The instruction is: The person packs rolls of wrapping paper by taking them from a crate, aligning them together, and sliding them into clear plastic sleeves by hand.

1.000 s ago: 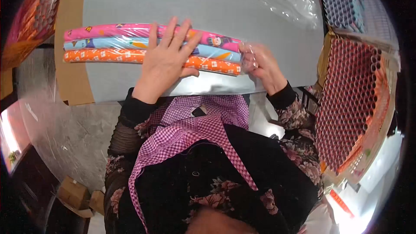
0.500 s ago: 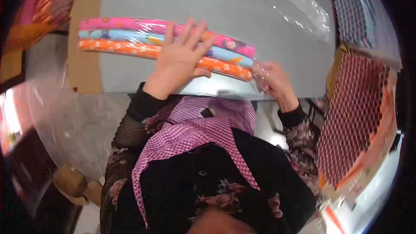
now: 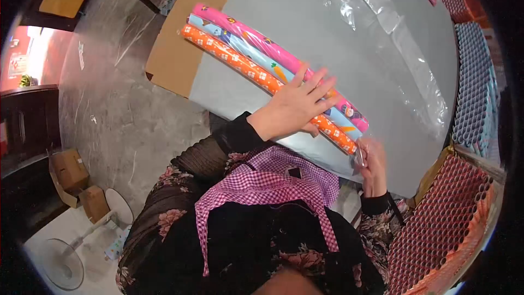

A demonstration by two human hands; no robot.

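Grey-topped table [image 3: 240,95], brown board at one edge: three wrapped rolls [image 3: 262,68] aslant upon it, my left hand [image 3: 300,102] spread flat across them, my right [image 3: 372,159] pinching their film end. Beside: clear plastic [image 3: 401,49]. Marbled floor [image 3: 117,98]; cartons [image 3: 68,172].

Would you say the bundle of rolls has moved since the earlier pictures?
No, not noticeably: the bundle still overlaps the brown strip at its left end; the view turned.
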